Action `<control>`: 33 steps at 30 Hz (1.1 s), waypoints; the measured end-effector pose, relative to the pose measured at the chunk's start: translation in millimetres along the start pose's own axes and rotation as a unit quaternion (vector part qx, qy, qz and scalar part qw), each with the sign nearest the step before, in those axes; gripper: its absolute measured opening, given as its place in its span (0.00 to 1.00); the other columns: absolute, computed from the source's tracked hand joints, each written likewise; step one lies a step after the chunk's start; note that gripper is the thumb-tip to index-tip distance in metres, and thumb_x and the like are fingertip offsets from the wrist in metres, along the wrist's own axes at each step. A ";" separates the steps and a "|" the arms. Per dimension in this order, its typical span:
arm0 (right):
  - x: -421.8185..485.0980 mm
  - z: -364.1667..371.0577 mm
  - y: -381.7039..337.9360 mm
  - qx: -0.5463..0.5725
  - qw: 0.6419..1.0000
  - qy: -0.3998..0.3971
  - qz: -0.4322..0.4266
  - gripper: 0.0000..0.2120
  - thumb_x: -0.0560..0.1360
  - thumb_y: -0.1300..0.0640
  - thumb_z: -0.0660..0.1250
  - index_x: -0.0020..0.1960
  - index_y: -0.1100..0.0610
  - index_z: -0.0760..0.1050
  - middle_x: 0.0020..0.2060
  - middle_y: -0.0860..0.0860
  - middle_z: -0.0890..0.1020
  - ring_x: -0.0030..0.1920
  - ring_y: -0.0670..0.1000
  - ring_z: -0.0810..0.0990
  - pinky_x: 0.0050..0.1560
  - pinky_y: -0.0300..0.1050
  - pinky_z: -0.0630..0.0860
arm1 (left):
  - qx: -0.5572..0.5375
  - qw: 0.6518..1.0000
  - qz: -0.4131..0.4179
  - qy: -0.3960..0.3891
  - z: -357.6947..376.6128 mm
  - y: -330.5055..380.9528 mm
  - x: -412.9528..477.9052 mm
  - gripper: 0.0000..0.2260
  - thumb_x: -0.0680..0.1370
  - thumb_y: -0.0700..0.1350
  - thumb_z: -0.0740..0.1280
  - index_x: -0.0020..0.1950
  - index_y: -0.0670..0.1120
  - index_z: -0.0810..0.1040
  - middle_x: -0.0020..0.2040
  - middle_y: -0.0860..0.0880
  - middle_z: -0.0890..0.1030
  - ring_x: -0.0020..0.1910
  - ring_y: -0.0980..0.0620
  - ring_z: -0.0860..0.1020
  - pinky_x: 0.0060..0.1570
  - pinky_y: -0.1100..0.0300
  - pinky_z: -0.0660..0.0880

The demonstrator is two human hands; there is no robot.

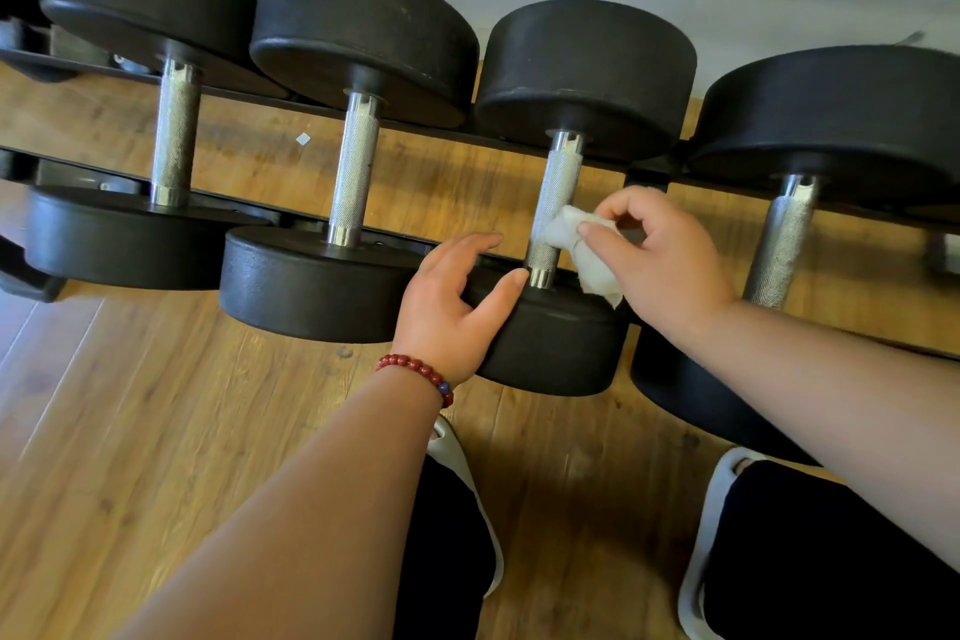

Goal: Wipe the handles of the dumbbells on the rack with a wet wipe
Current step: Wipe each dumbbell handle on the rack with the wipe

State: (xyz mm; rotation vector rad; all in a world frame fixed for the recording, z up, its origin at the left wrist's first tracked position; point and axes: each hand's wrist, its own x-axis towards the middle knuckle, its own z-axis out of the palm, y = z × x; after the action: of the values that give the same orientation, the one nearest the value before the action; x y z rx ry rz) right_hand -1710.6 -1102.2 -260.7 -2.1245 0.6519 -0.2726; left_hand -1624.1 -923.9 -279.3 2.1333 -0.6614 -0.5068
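Right hand point(660, 255) presses wet wipe point(576, 244) against handle point(558, 192); left hand point(457, 296) beside.

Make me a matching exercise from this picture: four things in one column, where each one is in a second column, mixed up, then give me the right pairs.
Things
1. crumpled white wet wipe
2. red bead bracelet
3. small pale square scrap
4. left hand

Places
A. on the wooden floor, seen between the black rack rails
B. against a knurled silver dumbbell handle, pinched by the right hand
C. on a black round dumbbell head
D. around the left wrist

Pairs: 1-B, 2-D, 3-A, 4-C
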 end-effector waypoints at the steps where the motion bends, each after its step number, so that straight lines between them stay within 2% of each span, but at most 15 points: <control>1: 0.5 0.8 1.0 0.027 0.999 0.008 0.017 0.02 0.77 0.54 0.65 0.46 0.50 0.74 0.51 0.45 0.78 0.48 0.40 0.74 0.43 0.25 0.68 | -0.001 1.000 -0.001 -0.002 -0.1 0.1 0.2 0.18 0.78 0.54 0.65 0.67 0.52 0.73 0.61 0.60 0.72 0.63 0.63 0.68 0.56 0.78 0.60; 3: 3.5 2.3 0.4 0.109 0.991 0.031 0.070 0.05 0.77 0.52 0.65 0.43 0.49 0.71 0.53 0.44 0.80 0.52 0.44 0.78 0.48 0.38 0.75 | -0.003 1.000 -0.001 -0.003 -0.2 -0.4 0.2 0.19 0.78 0.54 0.65 0.67 0.52 0.73 0.62 0.60 0.72 0.64 0.62 0.68 0.57 0.77 0.60; 5: 10.1 6.3 -0.4 0.114 0.986 0.049 0.109 0.07 0.77 0.50 0.65 0.43 0.47 0.69 0.47 0.47 0.81 0.48 0.47 0.79 0.43 0.43 0.78 | 0.001 1.000 0.001 -0.002 -0.2 -1.2 0.1 0.19 0.78 0.55 0.64 0.68 0.52 0.73 0.63 0.59 0.73 0.64 0.63 0.68 0.57 0.77 0.60; 8: 20.8 14.8 -5.0 0.069 0.983 0.077 0.149 0.06 0.77 0.48 0.67 0.49 0.48 0.71 0.46 0.46 0.78 0.46 0.48 0.77 0.40 0.42 0.77 | 0.003 1.000 -0.001 -0.004 0.2 -1.4 0.5 0.19 0.78 0.55 0.64 0.68 0.52 0.73 0.64 0.58 0.73 0.63 0.64 0.67 0.57 0.77 0.59; 12: 26.2 24.0 -12.0 0.157 0.951 0.121 0.235 0.07 0.75 0.51 0.70 0.52 0.48 0.76 0.46 0.44 0.78 0.50 0.48 0.78 0.38 0.37 0.74 | -0.001 1.000 -0.002 -0.003 0.2 -1.3 0.4 0.24 0.75 0.60 0.61 0.68 0.52 0.73 0.64 0.59 0.73 0.65 0.63 0.68 0.58 0.76 0.60; 15: 19.7 26.8 -11.3 0.240 0.921 0.122 0.283 0.15 0.74 0.54 0.72 0.60 0.50 0.78 0.51 0.45 0.80 0.53 0.48 0.78 0.47 0.42 0.78 | -0.002 1.000 -0.003 -0.004 0.1 -2.0 0.7 0.24 0.74 0.60 0.61 0.68 0.53 0.73 0.65 0.57 0.74 0.66 0.62 0.68 0.59 0.75 0.60; 17: 19.6 29.2 -14.5 0.251 0.910 0.148 0.296 0.17 0.74 0.56 0.72 0.62 0.52 0.78 0.49 0.43 0.79 0.53 0.47 0.77 0.51 0.42 0.77 | -0.001 1.000 -0.003 -0.004 0.4 -1.8 1.0 0.24 0.74 0.60 0.61 0.68 0.53 0.73 0.65 0.57 0.73 0.66 0.62 0.68 0.58 0.75 0.60; 19: 26.1 31.4 -19.8 0.273 0.891 0.183 0.313 0.17 0.74 0.57 0.72 0.62 0.53 0.78 0.43 0.41 0.76 0.52 0.47 0.77 0.55 0.44 0.78 | 0.000 1.000 -0.001 -0.004 0.8 -1.6 1.1 0.24 0.74 0.60 0.60 0.68 0.53 0.73 0.65 0.57 0.73 0.65 0.63 0.68 0.57 0.77 0.60; 22: 33.7 36.6 -25.1 0.315 0.869 0.189 0.331 0.16 0.74 0.57 0.72 0.61 0.53 0.78 0.39 0.39 0.74 0.51 0.48 0.77 0.57 0.50 0.79 | -0.001 1.000 -0.002 -0.002 0.4 -2.1 0.8 0.23 0.75 0.60 0.61 0.68 0.53 0.73 0.64 0.58 0.73 0.63 0.65 0.68 0.55 0.78 0.60; 27: 33.8 31.8 -19.5 0.302 0.877 0.165 0.335 0.15 0.73 0.58 0.73 0.59 0.52 0.78 0.42 0.42 0.76 0.52 0.49 0.78 0.53 0.46 0.80 | -0.006 1.000 -0.004 0.000 1.2 -2.7 0.5 0.23 0.75 0.60 0.61 0.67 0.53 0.73 0.65 0.58 0.74 0.65 0.63 0.68 0.58 0.76 0.61; 31: 51.6 26.2 -26.1 0.365 0.847 0.183 0.340 0.09 0.73 0.59 0.73 0.52 0.51 0.79 0.43 0.44 0.80 0.48 0.47 0.80 0.47 0.41 0.80 | -0.006 1.000 -0.004 0.002 1.7 -3.2 1.0 0.23 0.75 0.60 0.61 0.67 0.53 0.73 0.64 0.58 0.73 0.65 0.63 0.68 0.58 0.74 0.61; 33: 47.3 30.6 -25.0 0.358 0.848 0.180 0.347 0.10 0.72 0.58 0.74 0.52 0.50 0.80 0.45 0.46 0.81 0.49 0.49 0.81 0.48 0.43 0.81 | -0.007 1.000 -0.003 0.003 2.2 -3.7 0.9 0.23 0.75 0.60 0.61 0.67 0.53 0.73 0.64 0.58 0.73 0.65 0.62 0.68 0.60 0.72 0.62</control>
State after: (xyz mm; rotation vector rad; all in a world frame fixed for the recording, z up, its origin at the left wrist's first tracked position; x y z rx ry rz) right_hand -1649.4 -1094.7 -260.9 -1.0326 1.2594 -0.4269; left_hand -1623.7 -923.8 -283.7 2.1236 -0.6465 -0.5063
